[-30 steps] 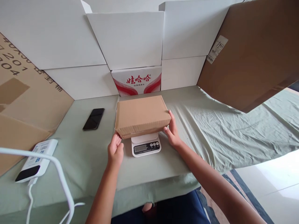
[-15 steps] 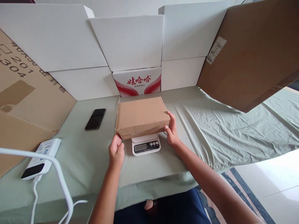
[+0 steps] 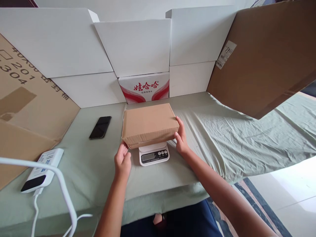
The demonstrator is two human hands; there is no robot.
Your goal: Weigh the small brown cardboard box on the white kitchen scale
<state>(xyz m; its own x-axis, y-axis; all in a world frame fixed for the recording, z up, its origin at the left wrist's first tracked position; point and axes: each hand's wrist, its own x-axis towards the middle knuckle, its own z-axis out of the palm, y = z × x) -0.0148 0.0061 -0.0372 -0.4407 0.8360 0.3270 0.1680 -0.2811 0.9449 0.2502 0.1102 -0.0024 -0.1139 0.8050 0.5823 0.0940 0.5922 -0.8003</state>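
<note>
brown closed cardboard box [image 3: 149,124] is seen resting on small white digital kitchen scale [image 3: 154,154], centre of pale green cloth-covered table [image 3: 222,138]. left hand [image 3: 122,161] is placed w/ fingertips at box's near-left corner, fingers loosely open. right hand [image 3: 181,140] is pressed flat vs box's right side. black smartphone [image 3: 100,127] is laid left of box, apart.

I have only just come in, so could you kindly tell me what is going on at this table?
A person has a plain brown cardboard box sitting on a small white digital kitchen scale. The left hand touches the box's near left corner, and the right hand rests against its right side. A black smartphone lies to the left on the pale green cloth.
</note>
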